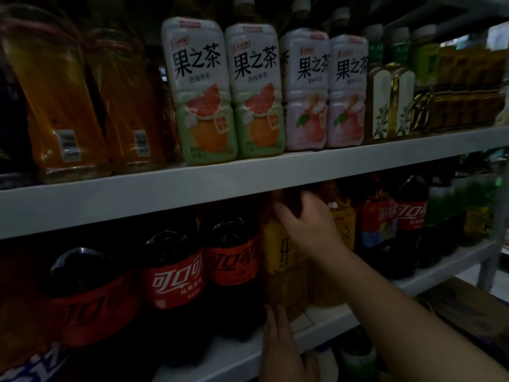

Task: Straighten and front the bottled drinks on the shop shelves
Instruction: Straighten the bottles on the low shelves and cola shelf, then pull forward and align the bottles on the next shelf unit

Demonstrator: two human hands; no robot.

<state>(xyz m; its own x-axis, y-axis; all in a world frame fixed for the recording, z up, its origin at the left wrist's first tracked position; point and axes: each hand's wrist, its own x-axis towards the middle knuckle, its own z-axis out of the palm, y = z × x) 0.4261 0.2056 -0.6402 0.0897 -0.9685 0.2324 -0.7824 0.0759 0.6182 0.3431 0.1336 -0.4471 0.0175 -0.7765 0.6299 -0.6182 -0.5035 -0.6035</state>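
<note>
Your right grip (308, 224) curls round the top of the yellow-labelled tea bottle (281, 252) on the lower shelf (242, 351).
Your left grip (281, 351), fingers straight, lies below that bottle's base; whether it touches is too dim to tell. I judge this bottle mid-fronting. Left of it, the cola bottles (173, 271) show red labels forward. Right of it, a second yellow bottle (341, 221) crowds your wrist. Just above it, the upper shelf (192, 188) leaves little headroom. There the fruit-tea bottles (201, 89) face out, but the orange bottles (60, 106) further left show barcodes and need turning.
</note>
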